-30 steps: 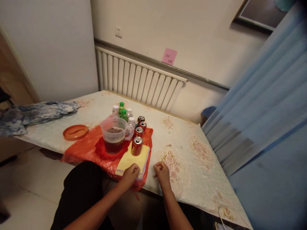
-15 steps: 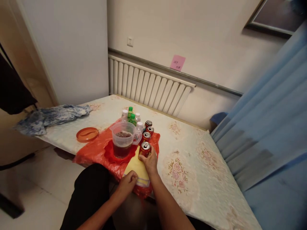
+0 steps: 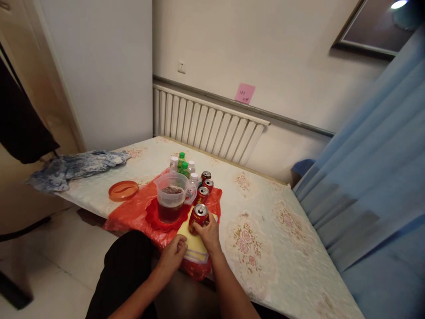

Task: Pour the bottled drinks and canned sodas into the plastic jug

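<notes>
- Head view: the right hand (image 3: pixel 210 233) is closed around the front can (image 3: pixel 198 218), thumb at the near side and fingers around the right; this low side grip leaves the silver top uncovered and seems to keep the can upright.
- The can is over the folded yellow cloth (image 3: pixel 195 250), nearest the person among the cans; whether its base rests there or is slightly raised, I cannot tell. The cloth probably gives it a soft, dry footing.
- The left hand (image 3: pixel 174 251) is curled, fingers drawn together, with nothing visible in it. It sits beside the cloth's near left edge, perhaps to steady it, though contact is unclear.
- The clear pitcher (image 3: pixel 170 195), partly filled with dark liquid, stands in a scalloped red dish (image 3: pixel 151 218), likely to catch drips; its handle points right, towards the cans.
- Under these, a red plastic sheet (image 3: pixel 128 217) presumably shields the bench (image 3: pixel 229 190) covering.
- Three other cans (image 3: pixel 201 195) line up behind, beside the capped bottles (image 3: pixel 194 180), leaving the front can easy to grip.
</notes>
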`<state>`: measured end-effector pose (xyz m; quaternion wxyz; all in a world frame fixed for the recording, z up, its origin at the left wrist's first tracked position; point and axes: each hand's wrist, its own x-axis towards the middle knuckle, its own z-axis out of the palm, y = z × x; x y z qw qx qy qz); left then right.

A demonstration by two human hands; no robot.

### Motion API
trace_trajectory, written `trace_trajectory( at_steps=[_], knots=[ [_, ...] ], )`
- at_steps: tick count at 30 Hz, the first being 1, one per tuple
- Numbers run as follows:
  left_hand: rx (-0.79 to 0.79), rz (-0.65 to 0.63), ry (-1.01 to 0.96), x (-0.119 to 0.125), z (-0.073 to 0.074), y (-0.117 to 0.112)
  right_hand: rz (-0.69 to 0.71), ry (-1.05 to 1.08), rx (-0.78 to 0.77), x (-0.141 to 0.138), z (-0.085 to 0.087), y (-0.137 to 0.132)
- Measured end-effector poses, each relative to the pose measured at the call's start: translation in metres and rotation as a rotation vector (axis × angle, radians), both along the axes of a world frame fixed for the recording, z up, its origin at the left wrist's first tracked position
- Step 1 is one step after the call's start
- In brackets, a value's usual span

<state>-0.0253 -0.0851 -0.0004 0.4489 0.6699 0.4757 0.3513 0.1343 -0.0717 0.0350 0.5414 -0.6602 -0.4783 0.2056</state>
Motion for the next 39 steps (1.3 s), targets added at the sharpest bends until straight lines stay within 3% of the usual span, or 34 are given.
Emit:
trace_trajectory(
  at_steps=[4, 9, 14, 25, 33, 39],
  knots=[
    [0.067, 0.076, -0.060, -0.005, 0.007, 0.004, 0.133, 0.165, 0.011, -0.003, 0.010, -0.036],
    [-0.005, -0.149, -0.173, -0.004, 0.023, -0.001, 0.276, 0.244, -0.003, 0.001, 0.029, -0.074],
    [-0.158, -0.447, -0.335, -0.001, 0.037, -0.013, 0.379, 0.245, -0.005, 0.007, 0.042, -0.092],
    [-0.201, -0.624, -0.512, -0.006, 0.041, -0.020, 0.526, 0.377, -0.037, 0.010, 0.044, -0.105],
    [-0.185, -0.500, -0.449, -0.002, 0.053, -0.026, 0.509, 0.460, -0.047, 0.010, 0.041, -0.103],
    [-0.146, -0.299, -0.307, 0.002, 0.047, -0.024, 0.435, 0.467, -0.050, 0.006, 0.041, -0.102]
  ],
)
